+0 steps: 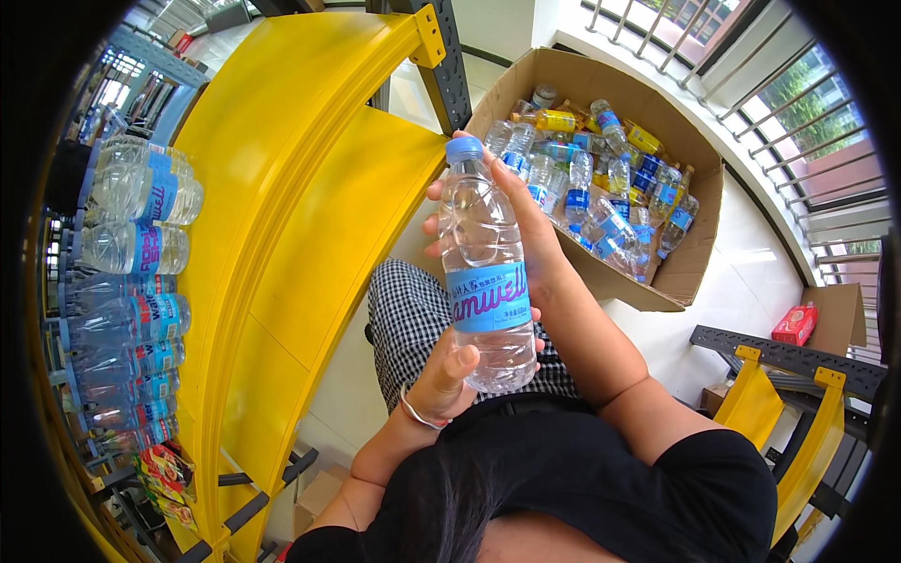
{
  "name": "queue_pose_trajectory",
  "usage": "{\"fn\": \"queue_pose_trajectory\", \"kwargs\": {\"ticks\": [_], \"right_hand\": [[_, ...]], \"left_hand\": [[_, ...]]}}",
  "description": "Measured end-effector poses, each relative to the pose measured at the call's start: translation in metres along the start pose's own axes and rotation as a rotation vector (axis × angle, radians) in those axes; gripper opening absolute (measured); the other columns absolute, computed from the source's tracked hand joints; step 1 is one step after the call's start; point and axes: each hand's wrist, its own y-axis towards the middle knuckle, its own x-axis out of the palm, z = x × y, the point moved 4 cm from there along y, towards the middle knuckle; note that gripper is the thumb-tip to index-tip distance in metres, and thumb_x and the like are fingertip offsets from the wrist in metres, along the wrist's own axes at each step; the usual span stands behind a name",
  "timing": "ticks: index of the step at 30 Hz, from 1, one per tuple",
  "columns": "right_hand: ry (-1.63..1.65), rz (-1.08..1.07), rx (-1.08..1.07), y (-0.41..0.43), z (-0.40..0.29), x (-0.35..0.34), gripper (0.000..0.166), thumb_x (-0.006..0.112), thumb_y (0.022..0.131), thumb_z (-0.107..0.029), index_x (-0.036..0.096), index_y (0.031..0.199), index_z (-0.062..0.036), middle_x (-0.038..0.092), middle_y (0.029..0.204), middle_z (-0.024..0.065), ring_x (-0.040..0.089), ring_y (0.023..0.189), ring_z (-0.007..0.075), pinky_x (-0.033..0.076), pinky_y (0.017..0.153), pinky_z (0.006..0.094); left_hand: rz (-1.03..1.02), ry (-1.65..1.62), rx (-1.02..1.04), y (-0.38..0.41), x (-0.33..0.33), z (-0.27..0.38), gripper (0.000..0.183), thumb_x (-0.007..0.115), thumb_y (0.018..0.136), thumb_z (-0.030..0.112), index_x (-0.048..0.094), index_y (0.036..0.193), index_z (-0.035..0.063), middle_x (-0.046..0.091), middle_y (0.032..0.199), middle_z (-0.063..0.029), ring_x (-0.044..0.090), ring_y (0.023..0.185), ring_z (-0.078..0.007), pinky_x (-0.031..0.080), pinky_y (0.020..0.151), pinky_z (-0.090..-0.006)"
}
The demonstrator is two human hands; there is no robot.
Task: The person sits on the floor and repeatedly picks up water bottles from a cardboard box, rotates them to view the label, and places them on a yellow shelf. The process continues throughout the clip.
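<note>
A clear plastic water bottle point(488, 295) with a blue cap and blue label stands nearly upright in front of my torso, held in both hands. My left hand point(447, 373), with a bracelet at the wrist, grips its lower part, the thumb in front and fingertips showing at the far side. Higher up, my right hand point(526, 211) wraps around the back of the bottle near the neck and shoulder; part of its palm is hidden behind it. The bottle holds clear liquid or is empty; I cannot tell which.
Yellow metal shelves point(281, 176) curve along the left, bearing a row of water bottles point(134, 246) and snack packets point(165, 478). A cardboard box point(626, 281) of plastic bottles sits at the upper right, beyond my right arm. Another yellow-and-black rack point(809, 436) stands at the lower right, near a red package point(795, 324).
</note>
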Motion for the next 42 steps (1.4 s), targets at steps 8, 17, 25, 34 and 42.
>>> {"fn": "queue_pose_trajectory", "kwargs": {"ticks": [8,17,25,34,42], "right_hand": [[-0.334,0.043,-0.075,-0.002,-0.013,0.006,0.057,0.049,0.093,-0.037,0.027,0.141,-0.0161,0.057,0.105,0.0174,0.065,0.085,0.0286,0.056,0.071,0.0396],[-0.967,0.155,-0.282,-0.011,-0.014,0.017,0.052,0.053,0.094,-0.024,0.030,0.140,-0.0133,0.059,0.101,0.0117,0.062,0.089,0.0178,0.054,0.071,0.0308],[-0.849,0.039,-0.211,-0.007,-0.014,0.011,0.050,0.050,0.096,-0.028,0.031,0.140,-0.0122,0.054,0.112,0.0122,0.059,0.100,0.0201,0.050,0.080,0.0308],[-0.084,-0.139,-0.079,-0.006,0.005,0.023,0.065,0.050,0.092,-0.044,0.021,0.143,-0.0181,0.052,0.116,0.0184,0.061,0.098,0.0310,0.055,0.081,0.0441],[-0.048,-0.077,-0.097,-0.008,0.007,0.022,0.061,0.051,0.091,-0.041,0.024,0.141,-0.0182,0.055,0.112,0.0187,0.064,0.088,0.0307,0.056,0.077,0.0443]], "left_hand": [[0.114,0.099,0.034,-0.003,-0.021,-0.004,0.083,0.067,0.079,0.050,0.033,0.134,-0.0015,0.051,0.126,-0.0193,0.057,0.110,-0.0299,0.048,0.092,-0.0436],[0.255,0.408,0.206,0.004,-0.024,-0.002,0.067,0.074,0.080,0.019,0.033,0.129,0.0022,0.055,0.114,-0.0089,0.056,0.104,-0.0168,0.046,0.091,-0.0315],[0.162,0.166,0.058,-0.006,-0.025,-0.007,0.080,0.076,0.072,0.041,0.038,0.129,-0.0011,0.054,0.118,-0.0154,0.058,0.105,-0.0243,0.052,0.084,-0.0380],[-0.218,-0.358,-0.032,-0.009,0.000,-0.011,0.106,0.077,0.065,0.051,0.022,0.139,-0.0001,0.049,0.116,-0.0175,0.058,0.098,-0.0271,0.055,0.074,-0.0409],[-0.299,-0.429,-0.029,-0.008,-0.005,-0.021,0.106,0.077,0.065,0.053,0.023,0.138,-0.0016,0.049,0.118,-0.0181,0.058,0.101,-0.0282,0.055,0.077,-0.0424]]}}
